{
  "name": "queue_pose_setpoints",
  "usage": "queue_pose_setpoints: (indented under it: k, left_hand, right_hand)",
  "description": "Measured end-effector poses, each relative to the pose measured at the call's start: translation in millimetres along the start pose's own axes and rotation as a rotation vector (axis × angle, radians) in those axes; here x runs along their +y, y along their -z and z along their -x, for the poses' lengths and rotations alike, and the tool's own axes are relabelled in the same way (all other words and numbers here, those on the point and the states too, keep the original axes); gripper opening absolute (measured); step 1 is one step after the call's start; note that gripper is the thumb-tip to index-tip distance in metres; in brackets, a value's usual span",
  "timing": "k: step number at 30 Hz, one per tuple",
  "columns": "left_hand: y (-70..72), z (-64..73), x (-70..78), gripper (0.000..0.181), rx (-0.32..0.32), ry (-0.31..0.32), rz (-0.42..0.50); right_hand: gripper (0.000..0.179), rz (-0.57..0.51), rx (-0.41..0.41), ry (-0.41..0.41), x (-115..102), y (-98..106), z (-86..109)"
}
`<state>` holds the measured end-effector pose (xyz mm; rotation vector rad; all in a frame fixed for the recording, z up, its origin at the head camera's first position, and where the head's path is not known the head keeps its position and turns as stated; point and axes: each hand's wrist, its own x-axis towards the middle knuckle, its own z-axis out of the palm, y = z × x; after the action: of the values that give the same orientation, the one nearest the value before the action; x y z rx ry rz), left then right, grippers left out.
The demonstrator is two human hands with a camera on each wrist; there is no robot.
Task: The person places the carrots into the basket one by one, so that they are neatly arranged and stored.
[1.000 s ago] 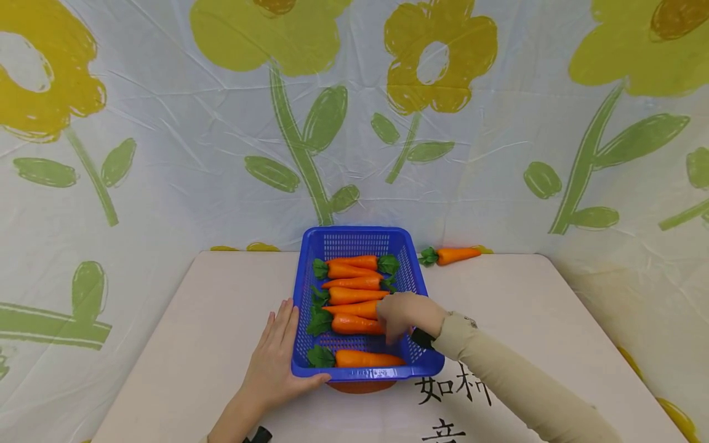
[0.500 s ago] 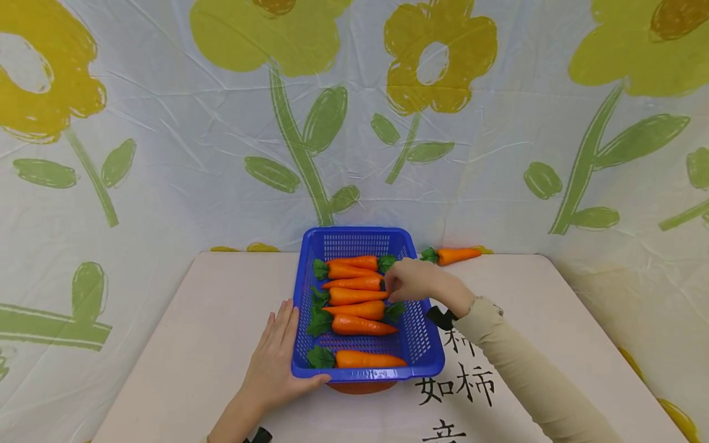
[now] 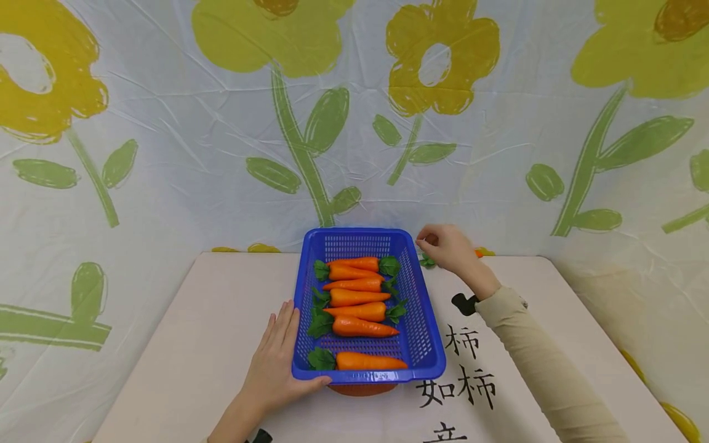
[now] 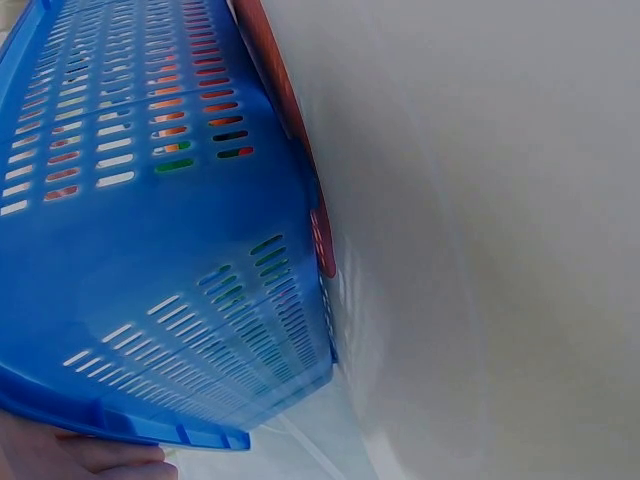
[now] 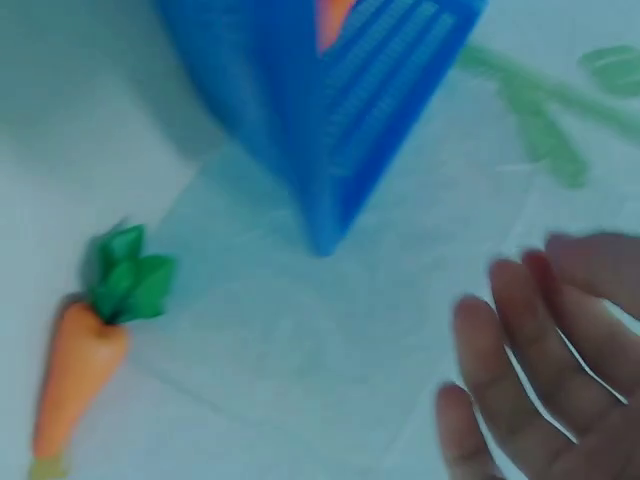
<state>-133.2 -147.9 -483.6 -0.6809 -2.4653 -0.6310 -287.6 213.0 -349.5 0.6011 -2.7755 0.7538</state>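
A blue plastic basket [image 3: 423, 332] holds several orange carrots [image 3: 360, 296] with green leaves, laid in a row with one apart at the front. My left hand [image 3: 271, 360] rests along the basket's left side, fingers straight, thumb on the front rim. My right hand [image 3: 450, 246] is in the air beyond the basket's back right corner, fingers loosely bent and apart, holding nothing. Beneath it, a loose carrot [image 5: 85, 350] lies on the table; in the head view the hand covers most of it, leaving its leaves [image 3: 428, 261] and orange tip visible.
The basket sits over a reddish-brown object [image 3: 362, 389], mostly hidden. The pale table [image 3: 221, 307] bears black written characters [image 3: 462, 341] right of the basket. A white sheet with printed yellow flowers [image 3: 434, 61] hangs behind and at both sides.
My right hand has risen out of the basket's right side and moved back and right, over the loose carrot. My left hand has stayed on the basket.
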Motion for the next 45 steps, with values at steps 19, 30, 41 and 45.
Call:
queue_pose_setpoints:
  k: [19, 30, 41, 45]
  left_hand:
    - [-0.8, 0.4, -1.1, 0.124, 0.007, -0.002, 0.000]
    - [-0.5, -0.1, -0.3, 0.124, 0.012, -0.005, -0.002]
    - [0.6, -0.6, 1.0, 0.124, 0.024, -0.014, -0.001]
    - [1.7, -1.0, 1.6, 0.124, 0.022, -0.011, -0.003]
  right_hand:
    - [0.015, 0.312, 0.340, 0.017, 96.6, -50.9, 5.6]
    - [0.033, 0.446, 0.229, -0.022, 131.2, -80.3, 20.8]
    - [0.034, 0.485, 0.172, -0.014, 141.7, -92.3, 19.3]
    - [0.034, 0.495, 0.160, -0.007, 140.9, -92.6, 16.8]
